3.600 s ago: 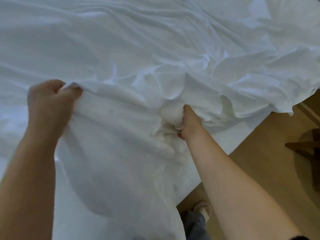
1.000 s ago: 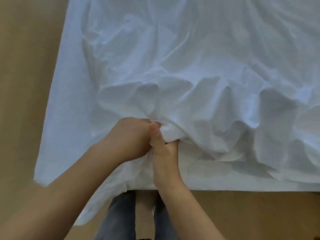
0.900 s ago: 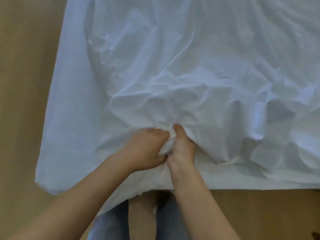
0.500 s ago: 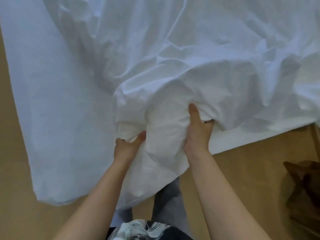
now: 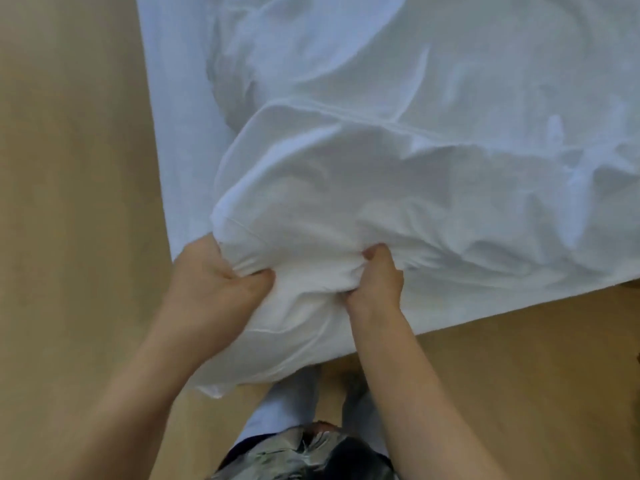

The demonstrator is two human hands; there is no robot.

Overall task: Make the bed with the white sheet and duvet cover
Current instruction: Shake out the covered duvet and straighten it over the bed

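A white duvet cover point(image 5: 346, 174) lies crumpled over the bed, its near corner bunched into a thick fold at the bed's near left corner. My left hand point(image 5: 211, 282) grips the left side of that bunch, thumb pressed into the cloth. My right hand point(image 5: 375, 278) grips the right side of the same bunch, fingers buried in the fabric. A flat white sheet point(image 5: 173, 109) shows along the bed's left edge, beside the duvet cover. A loose end of the bunch hangs down over the bed's near edge in front of my legs.
Tan wooden floor point(image 5: 69, 202) runs along the left of the bed and in front of it. My legs in grey trousers point(image 5: 287, 400) stand close against the bed's near edge. A dark object just shows at the right border.
Both hands have carried the bunched corner of the duvet cover left, to the bed's near left corner. They now sit farther apart on it. The view has swung left too.
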